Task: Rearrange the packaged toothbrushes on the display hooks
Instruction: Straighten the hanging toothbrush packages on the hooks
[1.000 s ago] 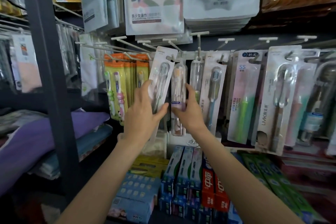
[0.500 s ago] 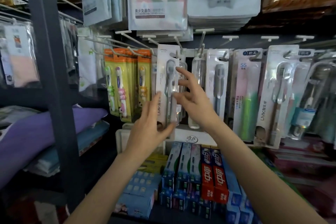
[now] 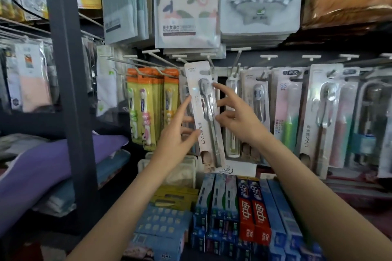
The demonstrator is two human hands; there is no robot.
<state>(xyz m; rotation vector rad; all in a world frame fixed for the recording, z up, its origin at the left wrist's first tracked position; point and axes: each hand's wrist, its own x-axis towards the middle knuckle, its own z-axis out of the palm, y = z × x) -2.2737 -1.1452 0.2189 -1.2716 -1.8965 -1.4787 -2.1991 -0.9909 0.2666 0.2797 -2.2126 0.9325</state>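
A white LMK toothbrush pack (image 3: 201,116) with a grey brush in a clear blister hangs tilted in front of the hook row, its top near a white-tipped hook (image 3: 212,61). My left hand (image 3: 176,133) grips it from the left, thumb on the front and fingers behind. Spread fingers of my right hand (image 3: 237,121) touch its right edge and blister. Beside it hang orange-and-yellow children's toothbrush packs (image 3: 146,108), a clear tube pack (image 3: 232,95), a pink-and-green pack (image 3: 286,108) and another LMK pack (image 3: 322,112).
Towel packs (image 3: 186,6) hang just above the hooks. Toothpaste boxes (image 3: 250,207) stand stacked on the shelf below my arms. A dark metal post (image 3: 67,70) rises at the left, with folded purple fabric (image 3: 42,165) behind it.
My right hand left the clear tube pack and came over to the white pack's right side. The white pack sits higher and more centred in front of the hooks, still in my left hand.
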